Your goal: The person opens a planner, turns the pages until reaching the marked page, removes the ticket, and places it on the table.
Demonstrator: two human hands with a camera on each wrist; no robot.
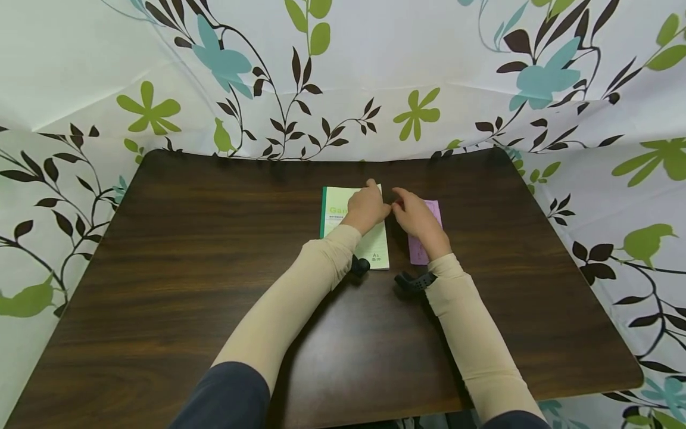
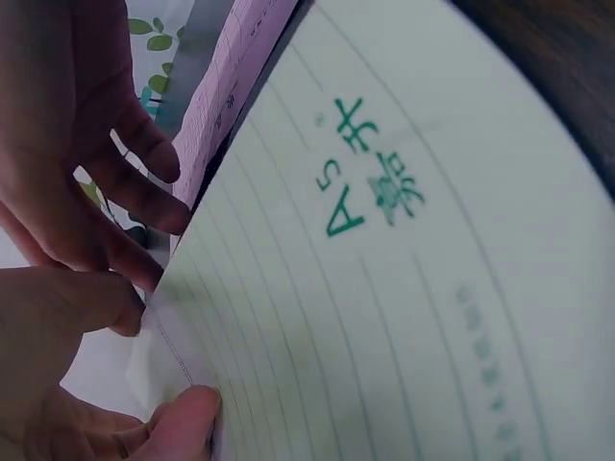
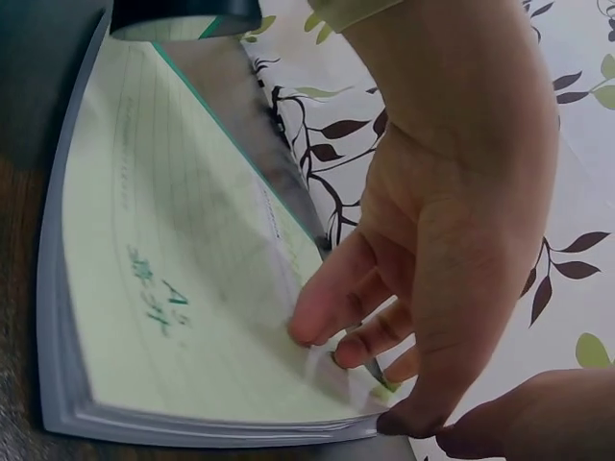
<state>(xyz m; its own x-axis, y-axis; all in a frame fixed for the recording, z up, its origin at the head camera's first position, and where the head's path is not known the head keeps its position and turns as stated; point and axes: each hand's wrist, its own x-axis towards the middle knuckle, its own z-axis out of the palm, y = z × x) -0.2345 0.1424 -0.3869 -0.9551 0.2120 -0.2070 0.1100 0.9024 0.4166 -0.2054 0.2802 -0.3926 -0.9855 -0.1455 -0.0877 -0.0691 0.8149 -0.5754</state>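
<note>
In the head view a pale green notebook lies on the brown table, its green spine at the left. My left hand rests over its upper right, thumb and fingers bent on the cover. One left finger reaches the top right corner. My right hand is beside that corner, its fingertips close to the left hand's. It covers part of a purple notepad. In the left wrist view the cover has green A5 lettering. The right wrist view shows the page edges together.
A dark wood-grain table spreads out around both books. White cloth with printed leaves and birds hangs behind and at the sides. A black wrist camera on the left arm sits close over the cover, another on the right arm.
</note>
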